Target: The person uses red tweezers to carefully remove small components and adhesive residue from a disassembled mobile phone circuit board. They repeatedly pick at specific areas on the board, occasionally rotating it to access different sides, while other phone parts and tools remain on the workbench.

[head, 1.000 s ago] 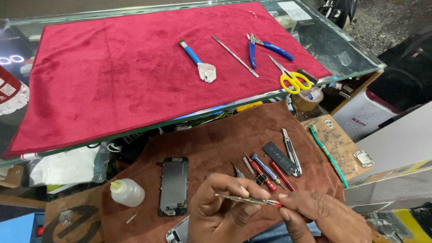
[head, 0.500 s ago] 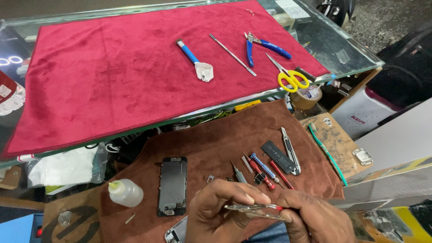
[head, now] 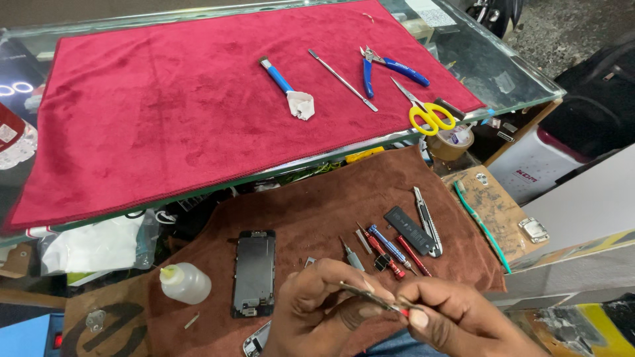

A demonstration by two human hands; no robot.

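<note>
My left hand (head: 324,311) and my right hand (head: 456,320) meet at the bottom of the head view, over a brown cloth (head: 317,205). Together they pinch a thin metal tool with a red tip (head: 370,299), the left hand on its shaft and the right on its red end. A black phone screen (head: 254,272) lies face up just left of my left hand. Small screwdrivers (head: 387,248) lie in a row beyond my fingers.
A black battery (head: 411,230) and a grey utility knife (head: 426,221) lie right of the screwdrivers. A white squeeze bottle (head: 185,283) stands at the left. On the red cloth (head: 165,112) behind lie a blue-handled brush (head: 284,86), a metal rod (head: 342,80), blue pliers (head: 387,66) and yellow scissors (head: 426,112).
My hands have shifted slightly with the thin tool between them, and the view has tilted down a little. Nothing on the cloths has moved.
</note>
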